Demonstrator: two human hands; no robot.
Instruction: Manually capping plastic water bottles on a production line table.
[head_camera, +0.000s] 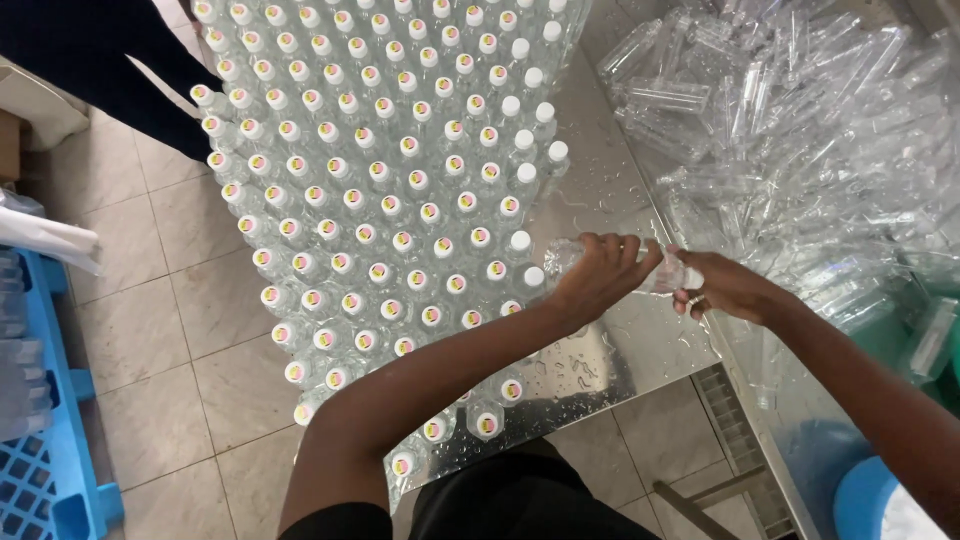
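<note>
My left hand (600, 275) and my right hand (722, 286) meet over a wet metal table (610, 360). Together they grip a small clear plastic bottle (668, 272), which lies sideways between them and is mostly hidden by my fingers. Just left of my left hand stand many upright clear bottles with white caps (400, 200), packed in rows across the table. Most caps carry a small round sticker; a few along the right edge are plain white.
A heap of empty clear bottles (800, 130) lies at the right. A blue plastic crate (45, 440) stands on the tiled floor at left. A person's dark clothing (90, 50) shows at top left. A blue round container (860, 495) sits bottom right.
</note>
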